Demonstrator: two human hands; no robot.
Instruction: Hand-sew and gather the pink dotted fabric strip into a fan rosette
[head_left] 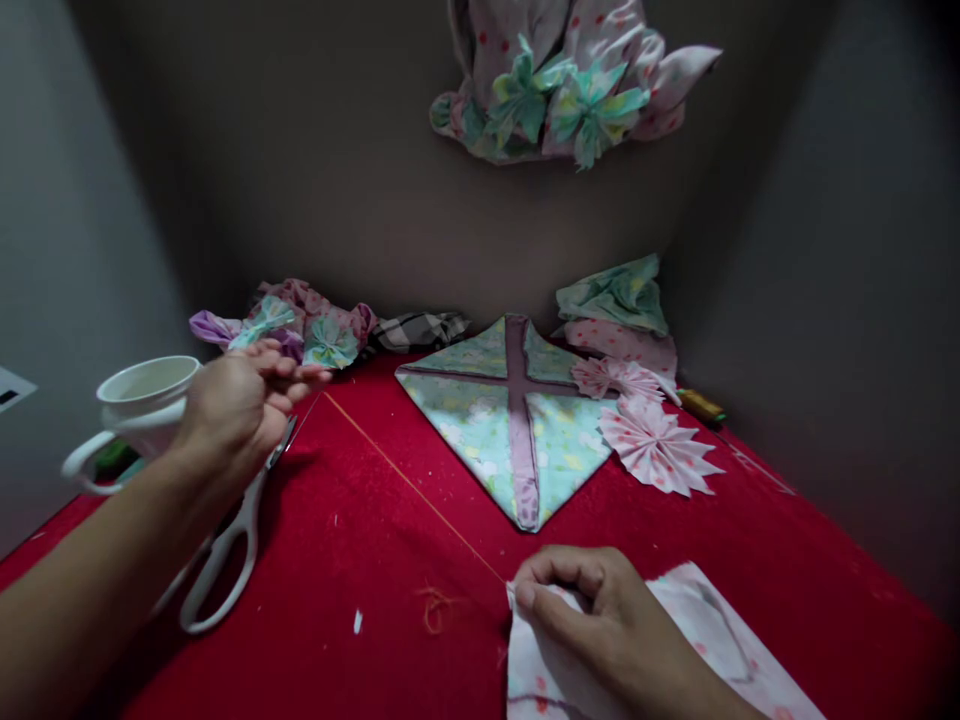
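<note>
My right hand [592, 610] pinches the upper left corner of a white cloth with pink-red dots [540, 660] on the red tabletop. From that corner an orange thread [409, 480] runs straight and taut up to the fingertips of my left hand [259, 390]. My left hand is raised, palm turned up and fingers curled together at the thread's far end. A thin shiny line shows just below those fingers; I cannot tell whether it is a needle. Beneath my left wrist lie white-handled scissors [225, 565], partly covered by the arm.
A white cup [146, 385] stands left, partly behind my left forearm. A mint square with mauve strips [465, 410] lies mid-table beside pleated pink fabric pieces [660, 445]. Fabric bows [330, 340] and folded cloths [615, 300] line the back wall. Loose thread [435, 608] lies in front.
</note>
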